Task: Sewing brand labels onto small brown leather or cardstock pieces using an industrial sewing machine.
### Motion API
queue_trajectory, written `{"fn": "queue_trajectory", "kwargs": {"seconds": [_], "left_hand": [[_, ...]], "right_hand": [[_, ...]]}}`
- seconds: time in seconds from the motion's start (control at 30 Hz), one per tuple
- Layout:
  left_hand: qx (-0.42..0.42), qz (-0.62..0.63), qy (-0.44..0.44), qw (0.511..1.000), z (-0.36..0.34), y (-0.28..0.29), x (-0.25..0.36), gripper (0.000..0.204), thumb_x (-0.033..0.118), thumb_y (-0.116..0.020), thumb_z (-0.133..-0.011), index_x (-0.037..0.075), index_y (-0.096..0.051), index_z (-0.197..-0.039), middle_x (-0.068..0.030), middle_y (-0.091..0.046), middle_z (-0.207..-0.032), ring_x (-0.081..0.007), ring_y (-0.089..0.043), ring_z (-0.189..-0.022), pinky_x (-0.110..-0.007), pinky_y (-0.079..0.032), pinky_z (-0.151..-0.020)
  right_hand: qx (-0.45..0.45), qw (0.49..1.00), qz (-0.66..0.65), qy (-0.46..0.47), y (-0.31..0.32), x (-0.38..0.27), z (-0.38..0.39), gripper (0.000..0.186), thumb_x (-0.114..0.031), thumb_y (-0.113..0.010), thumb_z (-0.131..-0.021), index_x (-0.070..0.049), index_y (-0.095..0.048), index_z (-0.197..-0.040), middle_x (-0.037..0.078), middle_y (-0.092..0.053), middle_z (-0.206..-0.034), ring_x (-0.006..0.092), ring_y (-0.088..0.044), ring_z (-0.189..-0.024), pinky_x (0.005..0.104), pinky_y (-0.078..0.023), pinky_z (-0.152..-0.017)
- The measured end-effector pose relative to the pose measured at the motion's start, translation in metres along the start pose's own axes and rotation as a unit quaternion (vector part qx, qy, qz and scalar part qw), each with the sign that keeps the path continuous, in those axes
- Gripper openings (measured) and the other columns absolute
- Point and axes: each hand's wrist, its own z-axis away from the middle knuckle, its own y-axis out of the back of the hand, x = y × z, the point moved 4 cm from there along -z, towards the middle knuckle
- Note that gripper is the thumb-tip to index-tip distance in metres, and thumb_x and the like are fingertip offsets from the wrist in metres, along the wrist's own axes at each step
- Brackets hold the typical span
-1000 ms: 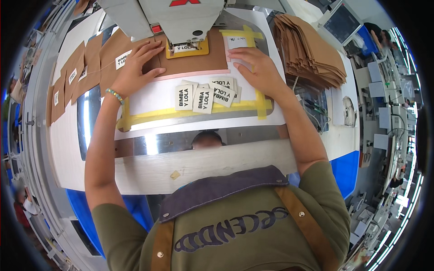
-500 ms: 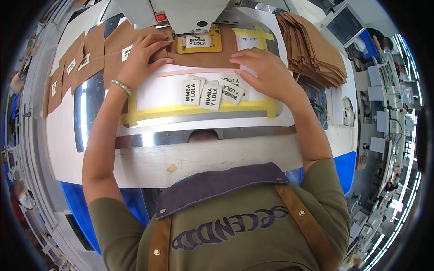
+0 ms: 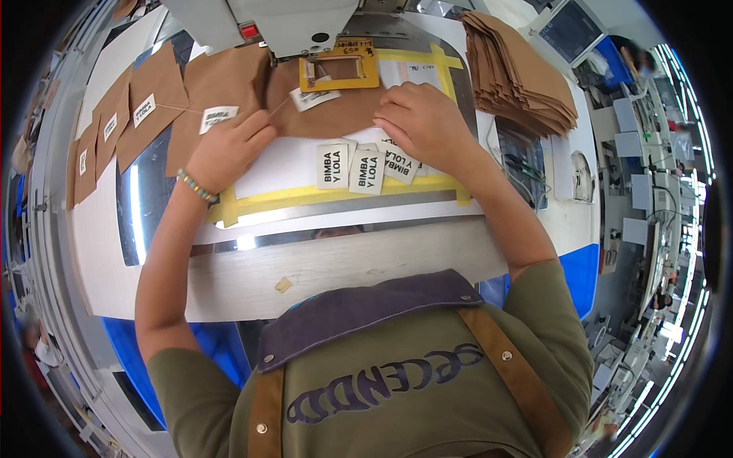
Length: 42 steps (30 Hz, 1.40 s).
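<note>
Lying between left hand (image 3: 227,153) and right hand (image 3: 426,128): brown panel (image 3: 311,120).

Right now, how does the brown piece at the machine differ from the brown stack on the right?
The brown piece carries a tilted white label, while the brown stack shows none. The piece reaches under the yellow frame; the stack lies farther right, clear of it. The left hand and right hand are at the piece's edges, while neither touches the stack. Both share a similar brown colour.
</note>
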Motion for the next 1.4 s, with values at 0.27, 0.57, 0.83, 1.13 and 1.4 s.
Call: {"fn": "queue_trajectory", "kwargs": {"seconds": [0.27,0.57,0.83,1.13,1.4], "left_hand": [[0.044,-0.155,0.190,0.969,0.107,0.024,-0.102,0.012,0.002,-0.062,-0.098,0.005,-0.066,-0.109,-0.0161,-0.071,-0.117,-0.0431,-0.069,-0.099,-0.050,-0.058,-0.081],[-0.020,-0.192,0.336,0.922,0.144,0.031,-0.145,0.048,-0.005,-0.057,-0.097,0.011,-0.063,-0.143,-0.0134,-0.062,-0.150,-0.0396,-0.062,-0.131,-0.049,-0.055,-0.105],[0.011,-0.169,0.264,0.949,0.060,0.043,-0.056,0.076,-0.014,-0.066,-0.091,0.023,-0.057,-0.157,-0.0037,-0.055,-0.162,-0.0304,-0.056,-0.145,-0.045,-0.053,-0.116],[0.016,0.059,0.198,0.978,0.006,0.046,0.009,0.050,-0.003,-0.074,-0.094,0.012,-0.070,-0.141,-0.0099,-0.072,-0.138,-0.0326,-0.071,-0.123,-0.042,-0.059,-0.101],[0.154,0.408,-0.106,0.894,-0.054,0.136,0.148,0.031,0.008,-0.075,-0.088,0.004,-0.078,-0.119,-0.0163,-0.076,-0.094,-0.0249,-0.073,-0.079,-0.030,-0.058,-0.074]], "right_hand": [[0.023,0.999,0.009,-0.041,0.032,0.014,0.010,0.013,-0.019,-0.076,-0.096,-0.008,-0.078,-0.100,0.003,-0.076,-0.111,0.0279,-0.070,-0.100,0.0411,-0.056,-0.085],[0.140,0.936,0.240,-0.214,0.125,0.091,0.059,0.017,-0.021,-0.078,-0.094,-0.008,-0.080,-0.105,0.007,-0.078,-0.107,0.0325,-0.074,-0.099,0.0413,-0.059,-0.085],[0.092,0.909,0.024,-0.406,0.149,0.146,0.098,0.025,-0.024,-0.076,-0.096,-0.004,-0.082,-0.110,0.008,-0.082,-0.111,0.0239,-0.076,-0.102,0.0360,-0.057,-0.092],[0.071,0.939,-0.051,-0.331,0.152,0.185,0.114,0.028,-0.022,-0.070,-0.101,-0.001,-0.081,-0.116,0.002,-0.080,-0.124,0.0206,-0.075,-0.103,0.0312,-0.055,-0.092],[0.274,0.923,0.150,-0.225,0.130,0.127,0.050,0.020,-0.018,-0.062,-0.107,-0.001,-0.072,-0.109,0.012,-0.075,-0.103,0.0292,-0.073,-0.093,0.0343,-0.055,-0.083]]}}
